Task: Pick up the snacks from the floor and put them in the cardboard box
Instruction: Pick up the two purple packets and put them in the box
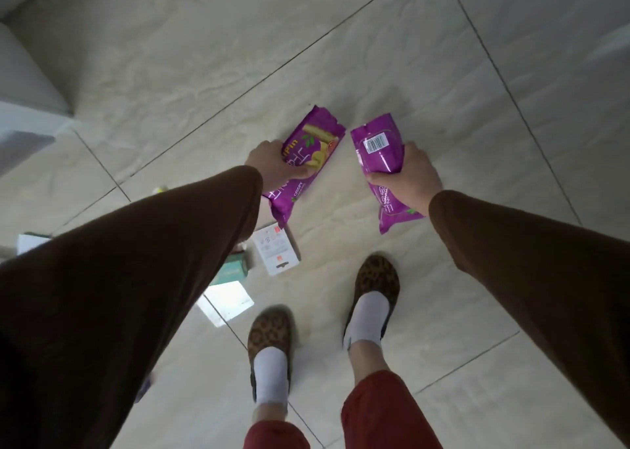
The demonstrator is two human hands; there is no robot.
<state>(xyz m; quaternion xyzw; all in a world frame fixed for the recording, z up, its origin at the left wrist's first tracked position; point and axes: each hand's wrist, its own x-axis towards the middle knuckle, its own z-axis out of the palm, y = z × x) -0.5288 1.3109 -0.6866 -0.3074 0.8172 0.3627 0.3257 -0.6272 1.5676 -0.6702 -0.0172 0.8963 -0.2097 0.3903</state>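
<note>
My left hand (272, 164) grips a purple snack packet (312, 141) around its middle, printed front side up. My right hand (407, 175) grips a second purple snack packet (376, 148) around its middle, its barcode side up. Both packets are held above the tiled floor (341, 56), side by side in front of me. No cardboard box shows in this view.
On the floor under my left arm lie a small white carton (278, 252), a teal box (235, 269) and a white flat item (228, 303). My two feet in leopard slippers (376, 279) stand just behind them. A pale furniture edge (27, 73) is at far left.
</note>
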